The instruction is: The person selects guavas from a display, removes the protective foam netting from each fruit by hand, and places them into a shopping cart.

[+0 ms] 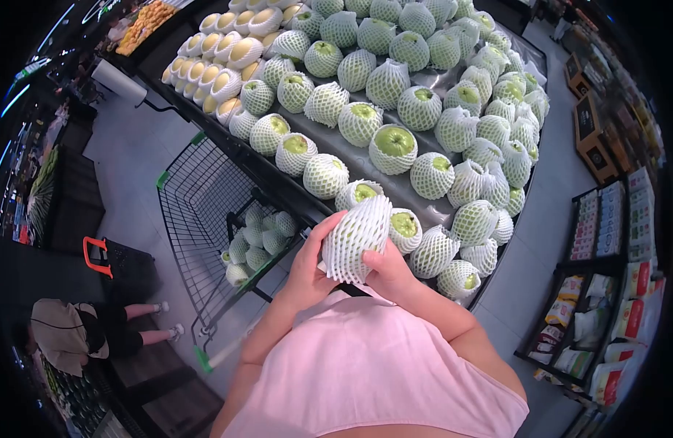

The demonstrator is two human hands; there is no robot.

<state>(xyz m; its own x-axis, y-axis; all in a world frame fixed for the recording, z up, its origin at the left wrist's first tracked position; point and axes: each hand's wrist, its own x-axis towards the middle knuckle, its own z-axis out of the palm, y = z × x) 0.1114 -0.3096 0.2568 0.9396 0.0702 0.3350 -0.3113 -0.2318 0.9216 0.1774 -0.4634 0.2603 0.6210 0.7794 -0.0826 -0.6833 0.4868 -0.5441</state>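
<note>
Between both hands, in front of my chest, is a guava in a white foam net (357, 241); the net covers nearly all of the fruit. My left hand (309, 263) is wrapped round its left side. My right hand (389, 269) grips the lower right side, with the thumb pressed on the net. Just beyond my fingers, more netted guavas lie on the dark display stand, such as a green-topped one (405, 228) by my right hand and another (362, 193) partly hidden behind the held fruit.
A wire shopping cart (198, 190) with several netted guavas (256, 241) in it stands left of the display. Netted yellow fruit (245, 52) sits at the far left. A plastic bag roll (120, 82), a black basket (128, 270) and a person (66, 336) are further left. Packaged-goods shelves (577, 314) stand right.
</note>
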